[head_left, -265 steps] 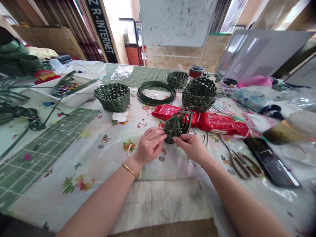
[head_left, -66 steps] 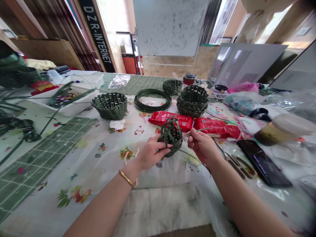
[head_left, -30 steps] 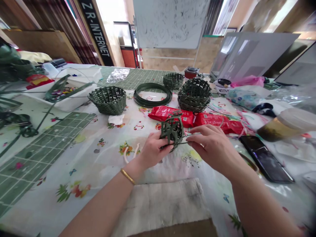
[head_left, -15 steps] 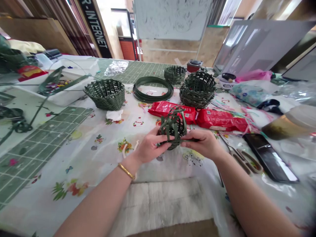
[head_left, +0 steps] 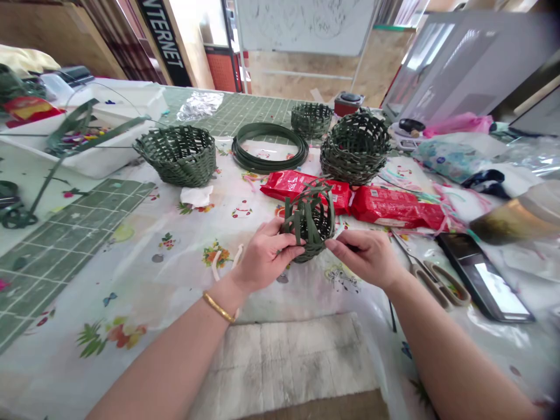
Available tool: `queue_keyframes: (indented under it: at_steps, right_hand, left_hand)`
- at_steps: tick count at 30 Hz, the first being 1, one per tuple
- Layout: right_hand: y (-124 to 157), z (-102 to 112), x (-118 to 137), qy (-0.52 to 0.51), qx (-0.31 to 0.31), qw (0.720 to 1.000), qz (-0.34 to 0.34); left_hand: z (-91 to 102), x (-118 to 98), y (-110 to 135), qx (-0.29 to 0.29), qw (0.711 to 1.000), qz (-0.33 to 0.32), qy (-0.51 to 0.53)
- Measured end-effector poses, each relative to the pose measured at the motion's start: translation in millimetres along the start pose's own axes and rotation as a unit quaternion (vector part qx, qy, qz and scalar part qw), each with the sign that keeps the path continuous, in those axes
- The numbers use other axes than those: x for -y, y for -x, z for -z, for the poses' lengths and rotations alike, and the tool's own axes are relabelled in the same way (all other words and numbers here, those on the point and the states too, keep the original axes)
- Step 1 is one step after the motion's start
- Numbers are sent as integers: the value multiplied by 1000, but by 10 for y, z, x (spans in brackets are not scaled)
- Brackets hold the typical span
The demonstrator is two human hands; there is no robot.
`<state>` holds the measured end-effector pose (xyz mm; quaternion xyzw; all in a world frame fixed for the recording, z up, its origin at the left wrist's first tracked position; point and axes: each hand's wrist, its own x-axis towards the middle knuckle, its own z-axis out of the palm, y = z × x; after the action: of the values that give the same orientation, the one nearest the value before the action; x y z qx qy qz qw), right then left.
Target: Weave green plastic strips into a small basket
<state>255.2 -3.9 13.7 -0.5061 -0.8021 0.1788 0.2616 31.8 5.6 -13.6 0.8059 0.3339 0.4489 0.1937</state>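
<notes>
A small dark green woven basket point(head_left: 310, 224) is held up in front of me, its upright strips sticking out loose at the top. My left hand point(head_left: 268, 255) grips its left side, thumb and fingers pinched on the wall. On the other side, my right hand point(head_left: 365, 254) is closed in a pinch at the basket's lower right edge; a thin green strip seems to be between the fingers, mostly hidden by them. Behind the basket lie red plastic packets point(head_left: 396, 207). A gold bangle point(head_left: 219, 307) circles my left wrist.
Finished-looking baskets point(head_left: 179, 156) point(head_left: 355, 149) and a coil of green strip point(head_left: 269, 149) stand farther back. At right lie scissors point(head_left: 437, 282), a phone point(head_left: 485, 279) and a tilted cup point(head_left: 510, 216). A folded cloth point(head_left: 289, 364) lies nearest me; a white tray point(head_left: 100, 157) is at left.
The view has shifted slightly. My right hand's fingers have moved a little at the basket's right edge, while my left hand keeps its grip.
</notes>
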Motion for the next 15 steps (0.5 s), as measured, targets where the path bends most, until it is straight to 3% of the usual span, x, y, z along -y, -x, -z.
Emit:
queue_keyframes:
  at_steps: [3, 7, 11, 15]
  right_hand:
    - [-21, -6, -62, -76, 65, 993, -67]
    - [-24, -16, -159, -129, 126, 979, -98]
    - [-31, -13, -98, -103, 110, 980, -131]
    - [-59, 13, 61, -144, 86, 972, -167]
  left_hand:
    - [-19, -78, -28, 12, 1000, 9, -25]
    - [-31, -144, -56, 28, 999, 10, -30]
    - [-12, -139, -65, 21, 999, 40, -25]
    - [9, -120, -70, 14, 997, 71, -16]
